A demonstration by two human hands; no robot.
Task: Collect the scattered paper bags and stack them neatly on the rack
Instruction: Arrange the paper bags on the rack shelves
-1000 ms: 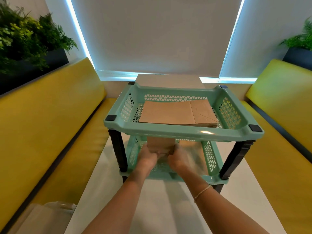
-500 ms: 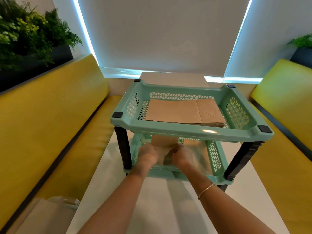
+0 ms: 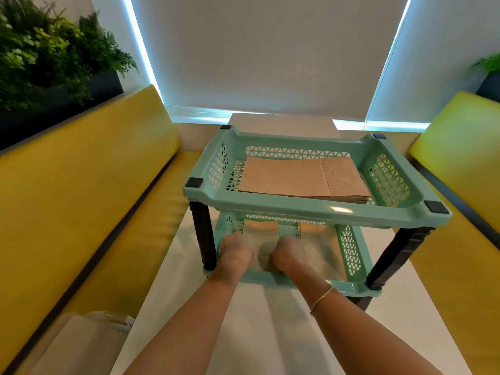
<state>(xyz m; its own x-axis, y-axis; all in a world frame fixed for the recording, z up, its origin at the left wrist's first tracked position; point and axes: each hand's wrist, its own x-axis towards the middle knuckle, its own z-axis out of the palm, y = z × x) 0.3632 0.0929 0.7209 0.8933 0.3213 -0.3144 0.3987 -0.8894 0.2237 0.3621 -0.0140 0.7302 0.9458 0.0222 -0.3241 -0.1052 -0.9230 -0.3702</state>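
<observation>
Bare forearms, no sleeves; thin beaded bracelet (image 3: 321,296) on rt wrist, no rings seen on hands.

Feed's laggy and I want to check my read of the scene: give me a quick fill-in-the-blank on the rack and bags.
1. The stack of brown paper bags lies in the ____ tray of the green rack.
2. Both hands, left hand and right hand, reach into the ____ tray.
3. The bracelet is on the ____ wrist.
4. The benches are ____ in colour.

Missing words: top; bottom; right; yellow
</observation>
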